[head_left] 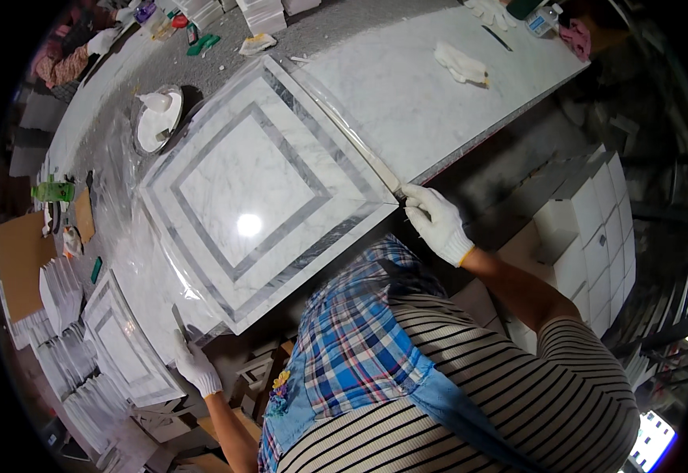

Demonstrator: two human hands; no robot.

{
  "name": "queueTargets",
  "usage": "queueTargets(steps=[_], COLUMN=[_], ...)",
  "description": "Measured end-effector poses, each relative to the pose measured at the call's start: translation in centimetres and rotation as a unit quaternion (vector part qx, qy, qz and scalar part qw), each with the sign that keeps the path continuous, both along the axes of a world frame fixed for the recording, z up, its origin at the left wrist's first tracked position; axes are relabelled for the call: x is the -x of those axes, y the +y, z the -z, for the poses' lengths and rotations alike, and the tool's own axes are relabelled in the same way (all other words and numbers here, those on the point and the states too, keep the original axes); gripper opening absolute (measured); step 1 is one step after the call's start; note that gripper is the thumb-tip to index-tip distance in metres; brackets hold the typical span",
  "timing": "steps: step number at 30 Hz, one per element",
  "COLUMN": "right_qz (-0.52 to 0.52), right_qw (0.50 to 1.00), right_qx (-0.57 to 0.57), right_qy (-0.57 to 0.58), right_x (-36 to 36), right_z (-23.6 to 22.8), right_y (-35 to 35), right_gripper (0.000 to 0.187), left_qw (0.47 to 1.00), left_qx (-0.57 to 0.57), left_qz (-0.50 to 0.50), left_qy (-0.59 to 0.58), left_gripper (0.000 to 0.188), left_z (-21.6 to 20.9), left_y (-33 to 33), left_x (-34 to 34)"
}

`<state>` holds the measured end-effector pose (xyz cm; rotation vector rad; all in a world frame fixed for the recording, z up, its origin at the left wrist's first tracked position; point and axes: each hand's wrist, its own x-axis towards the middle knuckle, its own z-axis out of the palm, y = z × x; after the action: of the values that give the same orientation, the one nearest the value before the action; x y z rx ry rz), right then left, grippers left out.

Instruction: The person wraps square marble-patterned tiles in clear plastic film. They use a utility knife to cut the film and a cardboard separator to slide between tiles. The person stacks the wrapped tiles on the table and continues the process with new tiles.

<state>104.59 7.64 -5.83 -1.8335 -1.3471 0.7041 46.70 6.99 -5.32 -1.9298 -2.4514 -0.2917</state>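
A square white marble panel (pixel 277 150) with nested grey stripe borders lies on the bench in front of me, a bright light reflected on it. My right hand (pixel 440 225), in a white knit glove, is at the panel's right corner with thumb and fingers pinched together; whatever is between them is too small to make out. Beside the panel's near-left corner, my gloved left hand (pixel 194 369) holds a thin flat-bladed scraper (pixel 177 317), its blade pointing away from me. Clear plastic film (pixel 172 264) spreads out from under the panel's left side.
A round dish (pixel 172 118) of white paste stands beyond the panel. A white glove (pixel 462 65) and a clear bottle (pixel 543 20) lie at the far right. Another striped panel (pixel 127 347) is at left, near stacked tiles (pixel 68 355). White boxes (pixel 596 229) stand right. Another person's gloved hand (pixel 101 41) shows far left.
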Motion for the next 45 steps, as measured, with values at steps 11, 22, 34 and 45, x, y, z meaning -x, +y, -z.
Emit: queueTargets(steps=[11,22,34,45], right_qz=[-0.242,-0.257,0.021,-0.100], right_qw=[0.956,0.866,0.919,0.971], right_qx=[0.047,0.103,0.055,0.018], right_qy=[0.158,0.416,0.390,0.215], right_x=[5.4,6.3,2.0,-2.4], right_z=[-5.1,-6.2,-5.8,1.1], right_y=[2.3,3.9,8.0,22.3], right_gripper=[0.032,0.029,0.021,0.047], left_qw=[0.840,0.813,0.777,0.699], left_qx=[-0.169,0.129,0.288,0.177], left_qz=[-0.017,0.086,0.109,-0.226], left_qy=[-0.516,-0.562,-0.549,-0.655], left_gripper=[0.051,0.050,0.031,0.049], left_z=[-8.8,-9.7,-8.6,-4.1], left_y=[3.0,3.8,2.8,-3.1], left_x=[-19.9,-32.3,-31.0,-24.9])
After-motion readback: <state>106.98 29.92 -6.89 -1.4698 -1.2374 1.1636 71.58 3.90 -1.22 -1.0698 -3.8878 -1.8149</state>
